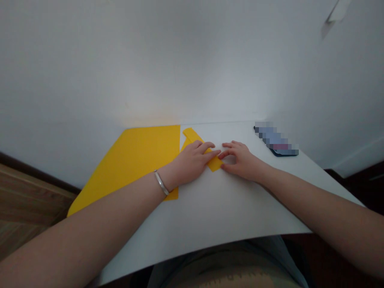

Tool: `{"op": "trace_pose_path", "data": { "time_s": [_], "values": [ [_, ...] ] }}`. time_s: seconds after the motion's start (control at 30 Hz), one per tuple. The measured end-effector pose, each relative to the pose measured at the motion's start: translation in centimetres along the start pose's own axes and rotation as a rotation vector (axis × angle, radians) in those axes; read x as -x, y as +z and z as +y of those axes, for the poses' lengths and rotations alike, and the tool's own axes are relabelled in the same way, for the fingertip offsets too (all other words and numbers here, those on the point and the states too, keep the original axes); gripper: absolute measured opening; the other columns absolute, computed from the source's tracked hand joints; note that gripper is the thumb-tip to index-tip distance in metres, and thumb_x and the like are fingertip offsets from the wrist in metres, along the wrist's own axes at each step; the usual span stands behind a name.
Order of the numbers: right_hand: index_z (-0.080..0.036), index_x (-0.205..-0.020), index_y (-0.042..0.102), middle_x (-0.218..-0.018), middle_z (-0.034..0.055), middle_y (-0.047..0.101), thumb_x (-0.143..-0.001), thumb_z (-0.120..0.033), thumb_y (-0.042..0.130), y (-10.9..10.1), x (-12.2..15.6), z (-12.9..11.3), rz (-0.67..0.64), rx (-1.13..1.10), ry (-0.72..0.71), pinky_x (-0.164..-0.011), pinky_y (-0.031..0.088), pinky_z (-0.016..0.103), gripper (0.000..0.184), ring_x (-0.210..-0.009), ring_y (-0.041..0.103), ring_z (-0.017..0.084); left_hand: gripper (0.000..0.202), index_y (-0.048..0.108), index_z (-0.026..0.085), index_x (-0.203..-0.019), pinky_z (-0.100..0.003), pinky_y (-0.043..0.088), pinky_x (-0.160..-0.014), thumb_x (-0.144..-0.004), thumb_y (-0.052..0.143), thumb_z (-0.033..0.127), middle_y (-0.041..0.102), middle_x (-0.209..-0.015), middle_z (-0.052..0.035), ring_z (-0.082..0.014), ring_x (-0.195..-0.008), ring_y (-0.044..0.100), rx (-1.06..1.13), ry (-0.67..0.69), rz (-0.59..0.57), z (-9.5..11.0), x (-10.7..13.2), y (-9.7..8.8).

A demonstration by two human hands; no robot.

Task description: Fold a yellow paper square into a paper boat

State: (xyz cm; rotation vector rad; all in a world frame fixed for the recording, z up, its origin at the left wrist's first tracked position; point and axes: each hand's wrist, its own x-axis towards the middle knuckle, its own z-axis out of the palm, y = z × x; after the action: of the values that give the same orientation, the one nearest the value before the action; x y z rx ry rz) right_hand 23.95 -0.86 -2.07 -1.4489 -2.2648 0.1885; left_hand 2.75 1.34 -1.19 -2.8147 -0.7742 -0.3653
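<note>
A strip of folded yellow paper [215,163] lies slantwise on the white table, with its far end [189,133] showing beyond my left hand. My left hand [196,160] rests across the middle of this paper, fingers stretched out and pressing it to the table. A silver bangle is on that wrist. At the paper's near right end, my right hand [240,160] has its thumb and index fingertip at the edge, apart from each other. The part of the paper under my left palm is hidden.
A large yellow sheet [144,148] covers the left side of the white table [228,212]. On the right lies a dark-edged phone-like object [275,141], its face pixelated. A white wall [180,72] rises behind the table. Brown wood [27,212] stands at left.
</note>
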Motion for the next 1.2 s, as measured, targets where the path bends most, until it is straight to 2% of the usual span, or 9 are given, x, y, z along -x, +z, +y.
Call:
{"op": "trace_pose_path", "data": {
  "time_s": [0.13, 0.23, 0.37, 0.6, 0.77, 0.9, 1.03, 1.13, 1.2],
  "values": [
    [-0.022, -0.091, 0.073, -0.124, 0.0120, 0.061, -0.073, -0.032, 0.067, -0.3, 0.0, -0.4, -0.060, -0.040, -0.004, -0.110, 0.026, 0.053, 0.022, -0.128, 0.046, 0.028, 0.043, 0.051, 0.019, -0.131, -0.046, 0.030, -0.110, -0.090, 0.040, 0.012, 0.049, -0.139, -0.0085, -0.0255, -0.129, 0.039, 0.079, 0.013, -0.057, -0.8, -0.1, 0.5],
    [-0.018, -0.093, 0.071, -0.122, 0.0146, 0.062, -0.072, -0.031, 0.067, -0.5, 0.1, -0.7, -0.067, -0.038, -0.014, -0.112, 0.024, 0.050, 0.025, -0.128, 0.047, 0.027, 0.044, 0.050, 0.017, -0.131, -0.045, 0.030, -0.111, -0.090, 0.037, 0.011, 0.049, -0.141, -0.0066, -0.0249, -0.134, 0.033, 0.166, -0.019, -0.087, -1.1, 0.0, 0.6],
    [-0.015, -0.098, 0.068, -0.129, 0.0184, 0.057, -0.073, -0.033, 0.067, -0.4, 0.3, -0.7, -0.050, -0.031, -0.029, -0.111, 0.026, 0.050, 0.031, -0.129, 0.045, 0.029, 0.041, 0.052, 0.018, -0.126, -0.052, 0.026, -0.112, -0.088, 0.037, 0.012, 0.044, -0.144, -0.0057, -0.0276, -0.138, 0.027, 0.209, -0.090, -0.119, -0.8, 0.1, 0.1],
    [-0.019, -0.094, 0.069, -0.125, 0.0151, 0.061, -0.073, -0.029, 0.066, -0.3, 0.3, -0.5, -0.025, -0.091, -0.103, -0.108, 0.033, 0.052, 0.024, -0.124, 0.050, 0.029, 0.046, 0.044, 0.018, -0.133, -0.048, 0.028, -0.111, -0.089, 0.032, 0.015, 0.048, -0.140, -0.0093, -0.0242, -0.134, 0.037, 0.260, -0.112, -0.122, -0.7, -0.1, 0.4],
    [-0.020, -0.095, 0.070, -0.124, 0.0113, 0.062, -0.073, -0.027, 0.067, -0.8, 0.4, -0.3, -0.010, -0.056, -0.220, -0.105, 0.038, 0.048, 0.022, -0.121, 0.052, 0.027, 0.055, 0.042, 0.018, -0.136, -0.047, 0.022, -0.114, -0.081, 0.037, 0.015, 0.040, -0.148, -0.0075, -0.0225, -0.138, 0.032, 0.282, -0.088, -0.226, -0.8, -0.3, 0.0],
    [-0.018, -0.099, 0.069, -0.114, 0.0095, 0.067, -0.081, -0.025, 0.060, -1.9, 0.5, -0.5, -0.049, 0.110, -0.394, -0.094, 0.048, 0.040, 0.021, -0.108, 0.060, 0.024, 0.058, 0.042, 0.017, -0.138, -0.047, 0.022, -0.113, -0.079, 0.041, 0.019, 0.037, -0.150, -0.0082, -0.0235, -0.138, 0.031, 0.285, -0.042, -0.224, -0.8, -0.2, -0.3],
    [-0.015, -0.094, 0.070, -0.104, 0.0115, 0.071, -0.088, -0.023, 0.053, -2.4, 0.5, -0.6, -0.031, 0.324, -0.583, -0.084, 0.050, 0.037, 0.019, -0.098, 0.063, 0.023, 0.063, 0.038, 0.018, -0.141, -0.052, 0.021, -0.113, -0.079, 0.044, 0.022, 0.036, -0.150, -0.0083, -0.0277, -0.139, 0.030, 0.289, -0.058, -0.231, -0.7, -0.1, -0.4],
    [-0.014, -0.088, 0.069, -0.089, 0.0096, 0.072, -0.091, -0.021, 0.048, -2.2, 0.6, -0.9, -0.028, 0.421, -0.605, -0.070, 0.049, 0.033, 0.022, -0.082, 0.065, 0.021, 0.061, 0.041, 0.018, -0.140, -0.053, 0.022, -0.113, -0.079, 0.047, 0.023, 0.038, -0.149, -0.0082, -0.0292, -0.138, 0.030, 0.296, -0.067, -0.228, -0.5, 0.0, -0.5],
    [-0.014, -0.087, 0.068, -0.088, 0.0091, 0.072, -0.090, -0.021, 0.048, -2.2, 0.7, -1.1, 0.006, 0.437, -0.594, -0.066, 0.048, 0.033, 0.022, -0.078, 0.065, 0.021, 0.060, 0.040, 0.018, -0.140, -0.053, 0.022, -0.113, -0.080, 0.048, 0.024, 0.039, -0.149, -0.0081, -0.0290, -0.138, 0.031, 0.301, -0.055, -0.208, -0.4, 0.1, -0.6]
  ]
}}
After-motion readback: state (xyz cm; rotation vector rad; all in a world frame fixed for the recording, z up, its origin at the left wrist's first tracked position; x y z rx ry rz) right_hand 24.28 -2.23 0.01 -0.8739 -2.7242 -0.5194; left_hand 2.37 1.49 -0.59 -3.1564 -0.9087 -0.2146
